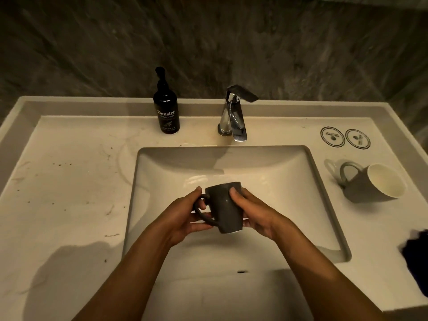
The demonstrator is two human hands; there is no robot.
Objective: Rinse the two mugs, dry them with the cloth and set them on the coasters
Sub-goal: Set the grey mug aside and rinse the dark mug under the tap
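The dark mug (225, 208) was held over the sink basin (324, 205), tipped so its mouth faced away from us and its base pointed toward the camera. We could not see into it, nor any water running from the tap (234, 114).

Our left hand (185, 216) was curled around the handle, fingers threaded through the loop, thumb on top. Our right hand (254, 212) cupped the mug's body, thumb pressed on the near wall, fingers wrapped underneath; neither hand was open beyond what the mug's shape demanded.

The second mug (372, 184) lay on its side on the counter (69, 181) to the right of the basin, pale interior facing us, handle toward the tap. Behind it the two coasters (345, 137) sat side by side, both bare. A dark cloth (416, 249) showed at the right edge, partly out of frame. A hand-wash bottle (166, 107) stood left of the tap.

Risks, as we judged them: a wet glazed wall could slip from the right-hand cup and strike the hard basin. The mug on its side might roll if nudged while reaching for the cloth.
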